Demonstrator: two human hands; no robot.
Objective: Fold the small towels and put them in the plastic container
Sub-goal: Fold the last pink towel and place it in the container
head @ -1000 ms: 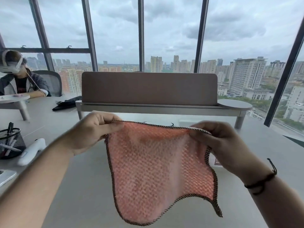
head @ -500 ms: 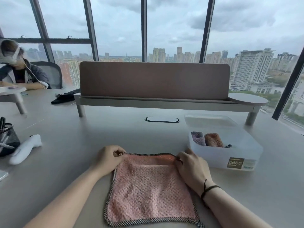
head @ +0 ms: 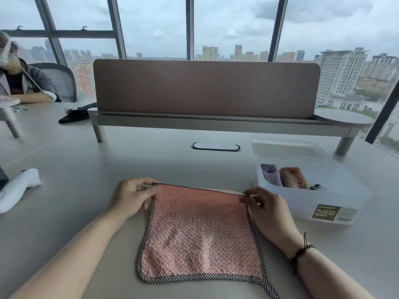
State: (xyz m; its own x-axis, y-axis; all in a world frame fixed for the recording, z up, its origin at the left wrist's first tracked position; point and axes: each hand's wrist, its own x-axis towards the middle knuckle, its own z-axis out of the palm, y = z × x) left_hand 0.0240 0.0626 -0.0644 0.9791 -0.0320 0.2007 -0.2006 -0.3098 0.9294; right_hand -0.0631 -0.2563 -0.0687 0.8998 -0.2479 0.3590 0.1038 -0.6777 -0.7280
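A pink towel [head: 200, 236] with a black-and-white checked border lies spread flat on the grey table in front of me. My left hand [head: 131, 197] pinches its far left corner. My right hand [head: 265, 208] pinches its far right corner, which looks slightly lifted. To the right stands the clear plastic container [head: 336, 197], open, with a purple rolled towel [head: 271, 174] and an orange-brown rolled towel [head: 292, 177] inside at its left end.
The container's lid [head: 287, 147] lies just behind it. A brown desk divider on a raised shelf [head: 205, 91] runs across the back. A white controller [head: 19, 188] lies at the left. Another person [head: 19, 83] sits at the far left.
The towel, held up in the air a second ago, was brought down and laid flat on the table. Both hands kept hold of its far corners.
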